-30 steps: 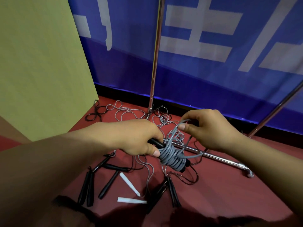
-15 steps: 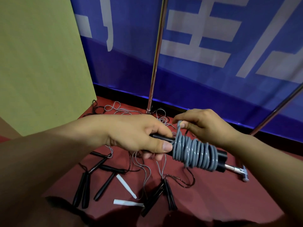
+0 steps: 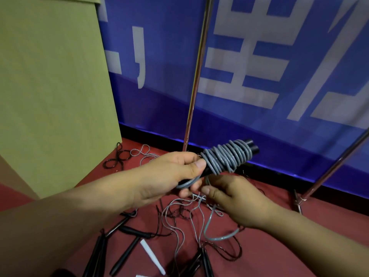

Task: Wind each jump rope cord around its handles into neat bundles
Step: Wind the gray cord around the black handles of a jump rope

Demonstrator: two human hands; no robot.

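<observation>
far left: yellow-green board (image 3: pixel 50 86) standing on the red floor (image 3: pixel 269 252), blue banner (image 3: pixel 259 120) with pale lettering behind it. near the board's foot, by the floor's back edge, a loose black cord (image 3: pixel 116 158) in loops, with a thin grey cord (image 3: pixel 143 154) curled just beside it.

toward the floor's front edge, left of middle: several black handles (image 3: pixel 127 254) lying loose, a white strip (image 3: pixel 152 256) among them, tangled thin cords (image 3: pixel 179 214) running over the floor between them.

left hand (image 3: pixel 169 176) raised above the floor, fingers and thumb clenched round the lower end of a pair of black handles (image 3: pixel 252 147) held side by side and tilted up to the right. grey cord (image 3: pixel 225 158) coiled in close turns round those handles, leaving only their upper ends bare; one turn of it passing under the left fingers.

upright metal pole (image 3: pixel 196 76) rising behind the bundle, against the banner.

right hand (image 3: pixel 237 200) just below the bundle, fingers curled, pinching the free end of the grey cord; a slack loop (image 3: pixel 217 234) hanging from it down toward the floor.

far right: slanted metal pole (image 3: pixel 335 166) meeting the floor near the back edge.
</observation>
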